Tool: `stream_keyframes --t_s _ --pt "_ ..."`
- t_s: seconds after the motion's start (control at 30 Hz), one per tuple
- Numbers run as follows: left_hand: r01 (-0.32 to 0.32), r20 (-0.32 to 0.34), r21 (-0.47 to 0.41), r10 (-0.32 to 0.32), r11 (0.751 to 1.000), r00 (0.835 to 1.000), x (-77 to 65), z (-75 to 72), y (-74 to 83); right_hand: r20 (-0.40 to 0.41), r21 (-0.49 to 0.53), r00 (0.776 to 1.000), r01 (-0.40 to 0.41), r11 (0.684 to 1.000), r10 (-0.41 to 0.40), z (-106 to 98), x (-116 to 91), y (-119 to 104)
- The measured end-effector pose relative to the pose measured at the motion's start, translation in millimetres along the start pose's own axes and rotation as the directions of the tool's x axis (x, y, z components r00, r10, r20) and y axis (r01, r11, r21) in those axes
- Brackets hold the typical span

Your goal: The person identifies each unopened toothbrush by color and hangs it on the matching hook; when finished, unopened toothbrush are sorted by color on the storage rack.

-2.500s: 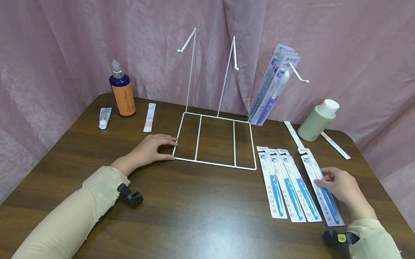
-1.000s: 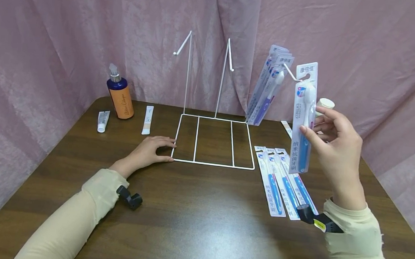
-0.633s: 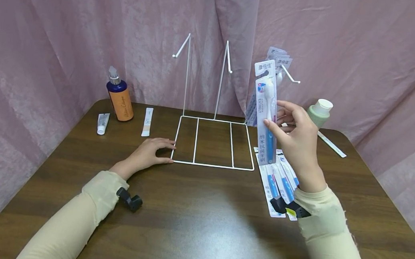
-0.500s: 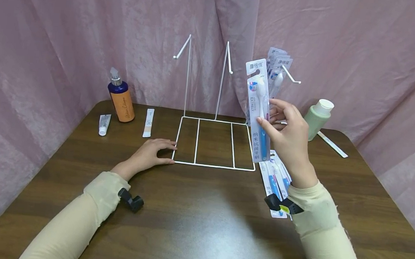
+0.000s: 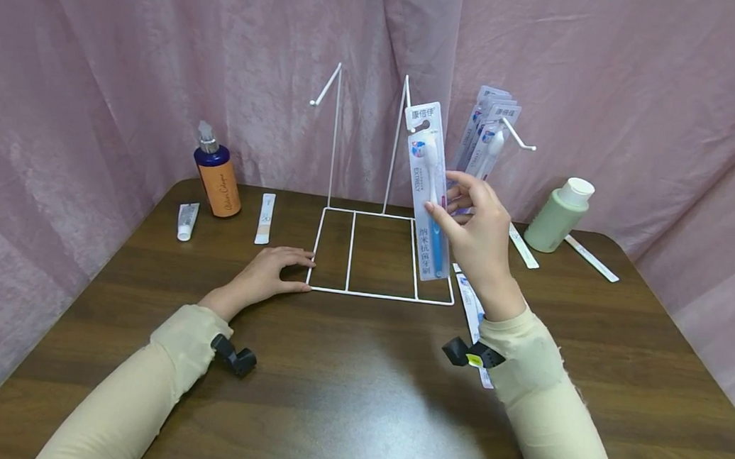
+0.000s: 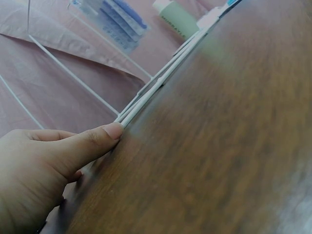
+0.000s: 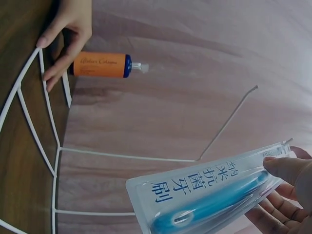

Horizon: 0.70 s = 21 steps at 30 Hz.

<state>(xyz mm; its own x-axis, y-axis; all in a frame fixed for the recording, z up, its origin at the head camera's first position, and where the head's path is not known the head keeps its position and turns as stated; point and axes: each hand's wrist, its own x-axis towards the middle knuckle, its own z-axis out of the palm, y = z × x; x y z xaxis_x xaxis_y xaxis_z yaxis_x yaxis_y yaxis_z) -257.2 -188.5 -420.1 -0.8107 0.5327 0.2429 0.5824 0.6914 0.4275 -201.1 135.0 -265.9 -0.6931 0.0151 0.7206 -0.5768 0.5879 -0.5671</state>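
Observation:
My right hand (image 5: 479, 234) pinches a packaged toothbrush (image 5: 433, 241) between thumb and fingers. The pack is blue-handled, held upright and slightly tilted. Its hanging hole is at the tip of the middle hook of the white wire rack (image 5: 378, 296); I cannot tell whether the tip is through it. On the right hook hang several toothbrush packs (image 5: 490, 149). My left hand (image 5: 265, 276) rests at the rack's left front corner, thumb on the corner and fingers over the left bar. The left hook (image 5: 326, 84) bears nothing.
Another toothbrush pack (image 5: 470, 301) lies right of the rack, mostly hidden by the right arm. A green bottle (image 5: 557, 218) and thin strips (image 5: 591, 258) stand and lie behind it. Left are an orange-labelled bottle (image 5: 218, 183), a small tube (image 5: 187, 222) and a sachet (image 5: 265, 219).
My right hand has picked up the rightmost toothbrush pack from the table, raised it, and carried it left past the right hook to the middle hook. The left hand has stayed on the rack.

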Motion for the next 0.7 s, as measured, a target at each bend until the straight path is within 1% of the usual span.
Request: stream_keyframes --t_s 0.17,0.37,0.53,0.7 --pt "0.009 0.005 0.002 -0.009 1.0 1.0 -0.8 -0.5 0.0 0.02 0.006 1.0 -0.014 1.0 0.014 8.2 1.8 -0.4" --pt "0.02 0.01 -0.001 -0.02 1.0 1.0 -1.5 -0.6 0.0 0.03 -0.02 1.0 -0.002 1.0 0.003 20.8 5.0 5.5" --pt "0.017 0.015 0.002 -0.017 1.0 1.0 -0.8 -0.4 0.9 0.002 -0.011 1.0 -0.013 1.0 0.013 29.6 7.1 11.2" --pt "0.022 0.015 0.004 -0.022 1.0 1.0 -1.2 -0.2 1.7 -0.026 0.016 0.999 -0.042 0.999 0.043 38.8 11.5 14.7"
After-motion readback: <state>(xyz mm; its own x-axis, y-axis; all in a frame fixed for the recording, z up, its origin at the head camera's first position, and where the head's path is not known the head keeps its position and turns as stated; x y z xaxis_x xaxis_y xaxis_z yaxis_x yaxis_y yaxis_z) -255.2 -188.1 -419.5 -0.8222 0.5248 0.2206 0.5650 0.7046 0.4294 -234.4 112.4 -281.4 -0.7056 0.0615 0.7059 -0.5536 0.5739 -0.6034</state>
